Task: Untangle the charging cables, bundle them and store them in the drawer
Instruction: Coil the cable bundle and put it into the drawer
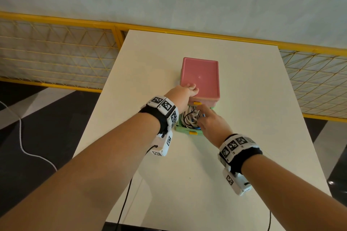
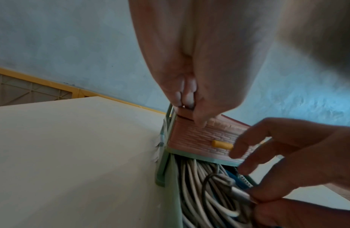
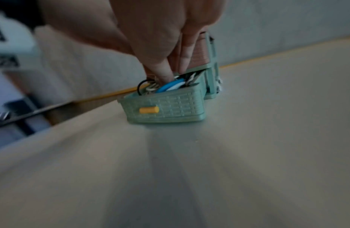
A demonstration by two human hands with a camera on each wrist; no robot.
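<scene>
A small drawer unit with a pink top (image 1: 201,77) stands mid-table. Its lower green drawer (image 1: 185,130) is pulled out toward me and holds coiled white, black and blue charging cables (image 1: 187,118). My left hand (image 1: 193,89) grips the unit's near left top corner, thumb down on the pink upper drawer front (image 2: 193,137). My right hand (image 1: 201,114) reaches into the open drawer. Its fingertips (image 3: 166,77) push down among the cables (image 3: 168,87), and the thumb pinches a grey cable plug (image 2: 238,192). The drawer's back part is hidden under the unit.
The white table (image 1: 244,137) has bare surface on all sides of the unit. A yellow mesh railing (image 1: 56,52) runs behind and beside it. A white cord (image 1: 24,146) lies on the dark floor at left. Both drawers carry yellow knobs (image 3: 148,110).
</scene>
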